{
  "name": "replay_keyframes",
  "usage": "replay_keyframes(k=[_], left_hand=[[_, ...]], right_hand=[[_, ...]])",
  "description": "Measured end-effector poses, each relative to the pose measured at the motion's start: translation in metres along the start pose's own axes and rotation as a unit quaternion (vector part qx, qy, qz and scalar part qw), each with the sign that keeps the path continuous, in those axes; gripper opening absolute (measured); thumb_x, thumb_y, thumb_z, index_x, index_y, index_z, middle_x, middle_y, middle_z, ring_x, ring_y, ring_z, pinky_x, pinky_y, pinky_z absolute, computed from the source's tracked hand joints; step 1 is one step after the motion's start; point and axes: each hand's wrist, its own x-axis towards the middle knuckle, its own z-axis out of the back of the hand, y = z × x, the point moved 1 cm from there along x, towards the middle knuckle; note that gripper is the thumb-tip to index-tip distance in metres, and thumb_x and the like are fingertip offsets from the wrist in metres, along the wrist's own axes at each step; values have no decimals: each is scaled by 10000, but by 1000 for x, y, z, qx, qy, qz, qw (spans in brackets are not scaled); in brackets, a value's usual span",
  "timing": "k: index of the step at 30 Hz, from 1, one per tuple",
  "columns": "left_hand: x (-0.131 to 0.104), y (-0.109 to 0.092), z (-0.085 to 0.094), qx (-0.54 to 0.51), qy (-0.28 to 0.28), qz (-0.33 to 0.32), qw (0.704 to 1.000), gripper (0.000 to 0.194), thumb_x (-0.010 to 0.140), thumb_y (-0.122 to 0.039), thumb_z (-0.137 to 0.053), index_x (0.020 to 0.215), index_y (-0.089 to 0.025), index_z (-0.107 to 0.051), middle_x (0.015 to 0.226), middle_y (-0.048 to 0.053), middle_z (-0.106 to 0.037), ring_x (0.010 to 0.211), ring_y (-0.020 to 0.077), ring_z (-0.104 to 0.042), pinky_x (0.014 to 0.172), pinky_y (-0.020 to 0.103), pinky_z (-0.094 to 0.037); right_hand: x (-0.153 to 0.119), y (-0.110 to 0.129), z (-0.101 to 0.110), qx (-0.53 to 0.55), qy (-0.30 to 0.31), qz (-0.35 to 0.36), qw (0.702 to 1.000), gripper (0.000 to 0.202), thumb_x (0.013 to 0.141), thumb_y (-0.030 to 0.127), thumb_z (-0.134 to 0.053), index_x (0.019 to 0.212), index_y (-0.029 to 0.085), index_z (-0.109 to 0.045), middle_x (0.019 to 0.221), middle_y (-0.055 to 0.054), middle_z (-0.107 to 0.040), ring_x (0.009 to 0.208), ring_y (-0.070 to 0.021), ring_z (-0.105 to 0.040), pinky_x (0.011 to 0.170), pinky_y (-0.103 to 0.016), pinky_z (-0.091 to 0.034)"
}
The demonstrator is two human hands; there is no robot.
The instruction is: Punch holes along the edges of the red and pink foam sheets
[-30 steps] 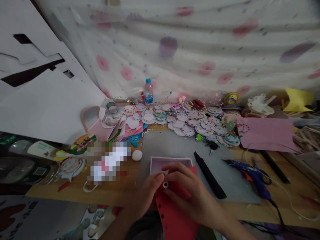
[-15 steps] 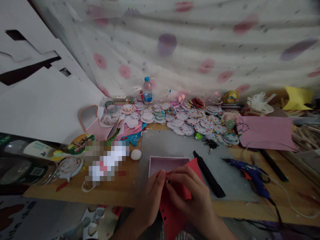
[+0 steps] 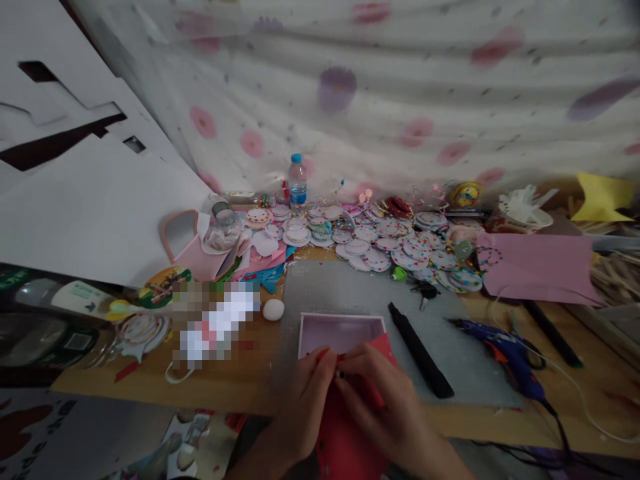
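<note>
Both my hands pinch a red sheet (image 3: 350,437), which looks like paper or felt, over the front edge of the table. My left hand (image 3: 310,400) grips its upper left edge between thumb and fingers. My right hand (image 3: 383,400) is closed on the sheet close beside it, with a small dark dot at the fingertips. The sheet hangs down below my hands, and its gripped edge is partly hidden by my fingers. Just behind them lies a shallow pale-purple box (image 3: 343,332) with a white rim, on a grey mat (image 3: 330,283).
Right of my hands lie a black tube-shaped tool (image 3: 421,350) and a blue glue gun (image 3: 505,350) with its cord. Keys (image 3: 425,292) lie behind. Many decorated white discs (image 3: 387,243) are heaped at the back near a water bottle (image 3: 297,183). A white ball (image 3: 273,309) sits left.
The red sheet's upper right corner has dropped lower, and the sheet has turned a little in my hands. Both hands have shifted slightly downward and stay closed on it.
</note>
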Motion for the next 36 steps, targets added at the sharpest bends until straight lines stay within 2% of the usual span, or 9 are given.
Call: replay_keyframes(k=[8,12,15,19,22,24,28,31,36], left_hand=[[3,-6,-3,26,37,15,999,324,915,-416,-379,854,-189,-601,891,37,-662,920,195,-581,866,290,-440],[6,2,-1,33,44,40,998,348,886,-459,-415,955,-197,-633,1029,47,-657,1080,222,-531,975,323,-370],[12,6,7,37,59,63,996,403,873,-495,-421,1067,-213,-633,1147,47,-626,1170,228,-485,1042,341,-300],[22,1,18,64,165,77,981,406,846,-516,-478,1058,-212,-643,1090,45,-655,1068,237,-554,945,363,-395],[27,-4,19,-7,301,68,951,407,751,-405,-655,1091,-186,-610,1017,37,-669,971,216,-592,844,333,-452],[28,-4,16,-56,327,71,941,442,702,-315,-712,1105,-180,-590,988,32,-668,933,201,-603,811,316,-462],[28,-3,13,-20,243,43,969,285,789,-331,-627,1021,-164,-617,917,26,-673,890,192,-611,773,286,-458],[27,-5,14,65,191,15,979,285,835,-411,-555,895,-152,-658,847,24,-683,823,188,-607,692,243,-441],[23,-7,20,147,44,8,988,338,807,-482,-556,869,-178,-692,830,17,-683,834,205,-579,701,237,-417]], right_hand=[[-1,-2,1,-31,14,-11,999,162,856,95,-454,958,220,-474,847,-29,-554,750,-145,-553,653,-259,-476],[2,-2,6,-28,-2,-21,999,168,835,99,-471,945,226,-454,811,-15,-527,725,-143,-535,644,-255,-470],[6,0,11,-15,27,-43,999,272,814,111,-513,1055,228,-467,947,-50,-545,876,-176,-546,763,-309,-489],[11,-1,18,-18,72,-52,996,469,831,147,-545,1273,258,-431,1240,-84,-480,1159,-214,-450,979,-396,-402],[11,-6,20,-11,89,-57,994,400,855,172,-547,1236,274,-484,1162,-56,-560,1097,-199,-500,949,-379,-420],[10,-11,20,2,57,-78,995,364,865,197,-547,1217,271,-490,1122,-50,-587,1051,-191,-533,916,-361,-442],[8,-20,19,60,-58,-114,990,332,859,229,-561,1180,256,-483,1118,-59,-580,1034,-186,-561,900,-344,-464],[6,-29,33,98,-148,-124,976,320,844,266,-583,1150,252,-491,1060,-57,-599,977,-181,-596,858,-330,-492],[-20,-60,113,-16,-320,-168,932,301,766,348,-661,1030,238,-568,971,-70,-649,881,-223,-632,793,-367,-502]])
